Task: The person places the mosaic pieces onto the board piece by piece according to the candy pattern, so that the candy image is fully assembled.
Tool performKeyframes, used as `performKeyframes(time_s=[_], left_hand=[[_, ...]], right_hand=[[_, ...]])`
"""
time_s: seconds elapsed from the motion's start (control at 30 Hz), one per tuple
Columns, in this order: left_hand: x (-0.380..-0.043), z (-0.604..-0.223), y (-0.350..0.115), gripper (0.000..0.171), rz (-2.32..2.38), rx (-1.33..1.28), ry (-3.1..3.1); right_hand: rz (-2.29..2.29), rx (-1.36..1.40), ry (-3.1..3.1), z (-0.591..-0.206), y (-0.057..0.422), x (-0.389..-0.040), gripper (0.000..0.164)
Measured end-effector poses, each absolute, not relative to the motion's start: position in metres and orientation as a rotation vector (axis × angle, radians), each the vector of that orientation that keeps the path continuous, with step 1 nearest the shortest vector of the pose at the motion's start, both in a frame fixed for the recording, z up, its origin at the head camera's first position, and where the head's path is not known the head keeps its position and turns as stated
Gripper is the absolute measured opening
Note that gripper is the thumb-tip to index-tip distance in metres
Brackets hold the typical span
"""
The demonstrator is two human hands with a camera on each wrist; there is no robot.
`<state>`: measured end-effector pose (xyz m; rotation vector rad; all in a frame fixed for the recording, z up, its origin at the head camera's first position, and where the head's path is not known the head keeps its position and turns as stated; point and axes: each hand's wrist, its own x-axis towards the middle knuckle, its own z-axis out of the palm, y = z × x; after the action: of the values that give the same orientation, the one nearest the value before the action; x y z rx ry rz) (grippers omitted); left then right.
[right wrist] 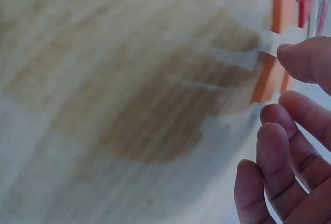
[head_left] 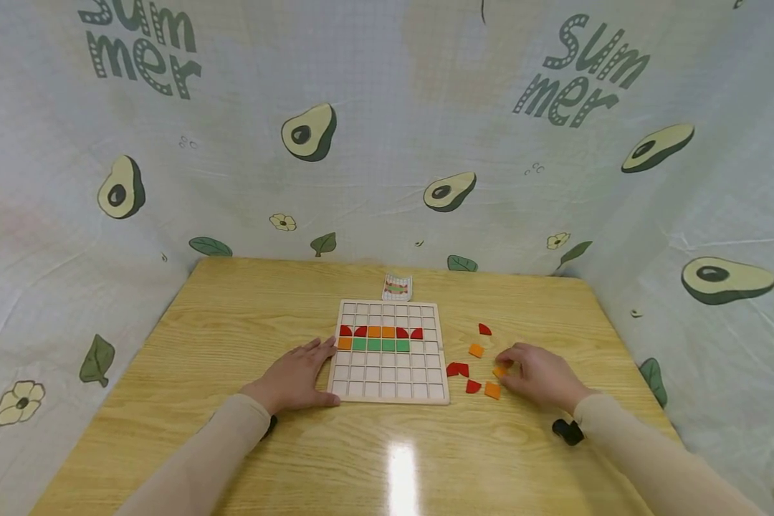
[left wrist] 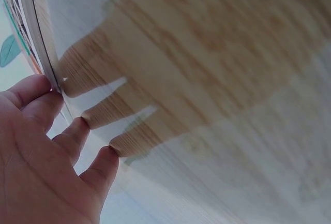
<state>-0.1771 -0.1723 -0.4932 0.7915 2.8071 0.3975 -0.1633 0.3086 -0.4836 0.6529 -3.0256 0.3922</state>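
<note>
A pale wooden grid board lies on the table. One of its rows holds red quarter-round tiles and two orange squares; the row below holds an orange square and several green squares. My left hand rests along the board's left edge, fingers spread and fingertips against it, as the left wrist view also shows. To the board's right, my right hand is at an orange square tile, with thumb and fingers apart around it. Whether they touch the tile is hard to tell.
More loose tiles lie between the board and my right hand: two orange squares, one of them nearer me, and several red quarter-rounds, one farther back. A small pattern card sits behind the board. A printed curtain encloses the wooden table.
</note>
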Motion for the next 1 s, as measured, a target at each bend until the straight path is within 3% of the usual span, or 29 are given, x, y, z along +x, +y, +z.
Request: performKeyframes(time_s=[1.0], left_hand=[[-0.1777, -0.4932, -0.1728, 0.096, 0.398, 0.789, 2.802]], right_hand=[[0.43, 0.677, -2.972, -0.4927, 0.3119, -0.1658, 0.026]])
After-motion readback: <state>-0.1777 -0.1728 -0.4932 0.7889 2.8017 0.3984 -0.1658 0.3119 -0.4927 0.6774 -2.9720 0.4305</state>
